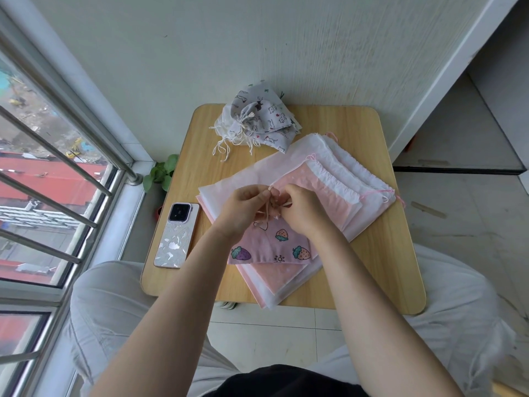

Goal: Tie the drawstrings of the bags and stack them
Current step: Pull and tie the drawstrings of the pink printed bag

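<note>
Left hand (243, 206) and right hand (300, 209) met over gathered mouth of pink strawberry-print bag (272, 247), fingers curled, each pinching pale drawstring (267, 209). Bag lay atop stack of flat pink and white drawstring bags (323, 173) at centre of small wooden table (380, 253), its near end toward person. Heap of grey printed bags (260, 121) sat at far edge of table, cords trailing. Phone (177, 236) lay face down left of stack. Potted plant (161, 173) stood on floor beside window.
</note>
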